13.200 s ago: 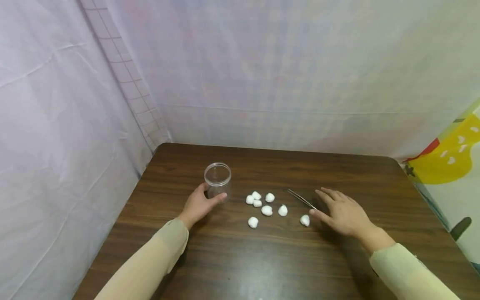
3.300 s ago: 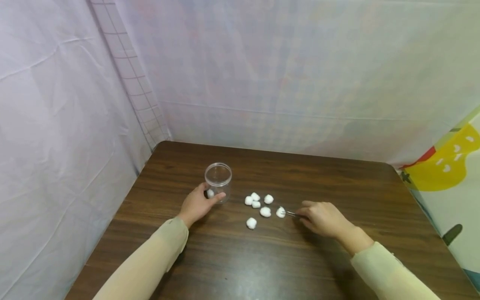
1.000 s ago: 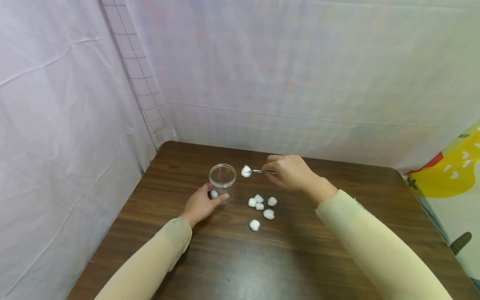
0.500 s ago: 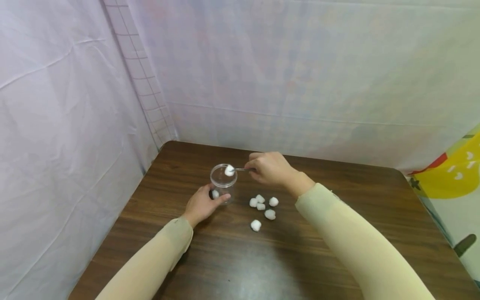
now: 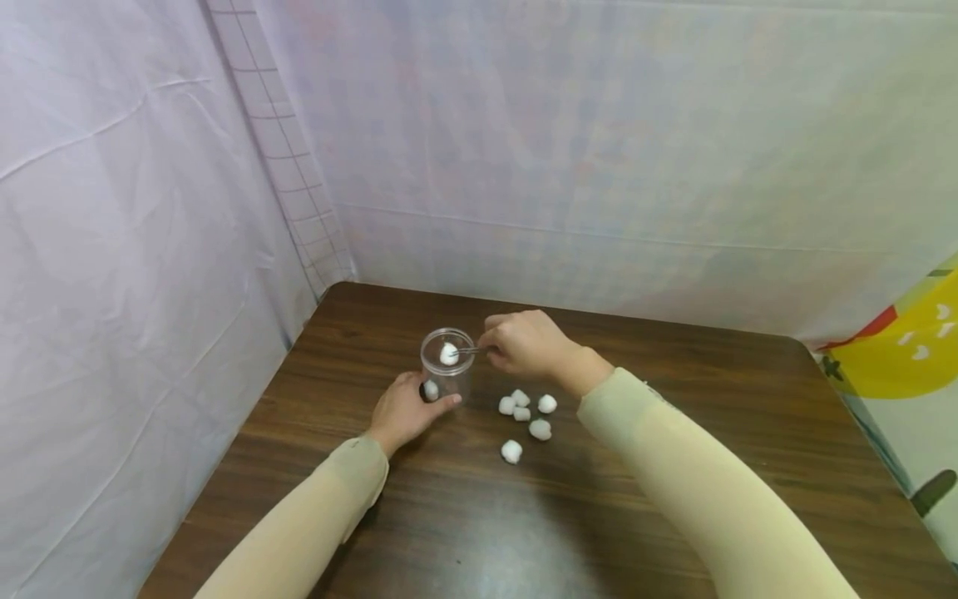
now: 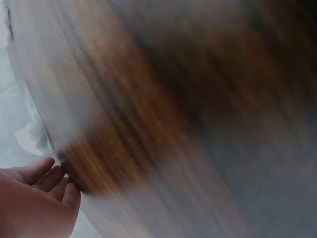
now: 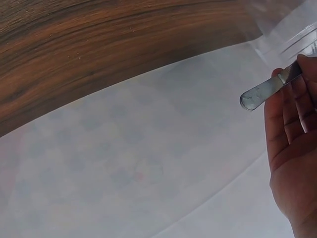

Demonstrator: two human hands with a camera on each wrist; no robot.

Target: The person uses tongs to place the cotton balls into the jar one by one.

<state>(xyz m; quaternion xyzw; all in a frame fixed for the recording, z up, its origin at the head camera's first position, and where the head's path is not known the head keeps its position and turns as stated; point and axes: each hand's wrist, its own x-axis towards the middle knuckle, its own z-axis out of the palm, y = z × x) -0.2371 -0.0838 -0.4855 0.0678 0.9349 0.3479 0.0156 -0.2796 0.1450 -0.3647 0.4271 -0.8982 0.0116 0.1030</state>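
Note:
My left hand [image 5: 407, 412] holds a clear plastic jar [image 5: 452, 384] upright on the table, thumb in front and fingers round its left side. One cotton ball [image 5: 431, 390] shows through the wall, low in the jar. From the right, my right hand [image 5: 526, 343] pinches metal tweezers [image 5: 471, 350], whose tips grip another cotton ball [image 5: 449, 354] at the jar's open mouth. In the right wrist view the rounded end of the tweezers [image 7: 262, 93] sticks out past my fingers. The left wrist view shows my left fingertips [image 6: 47, 162] at the jar's side.
Several cotton balls lie loose right of the jar: a close cluster [image 5: 506, 405], one beside it [image 5: 547, 403], one nearer [image 5: 540, 429] and one closest to me [image 5: 511, 452]. The brown wooden table [image 5: 674, 433] backs onto a white cloth [image 5: 599, 208].
The right hand picked up the tweezers, and a cotton ball appeared in the jar. Another, gripped in the tweezers, was lifted and carried left, then lowered at the jar's mouth. The left hand stayed at the jar.

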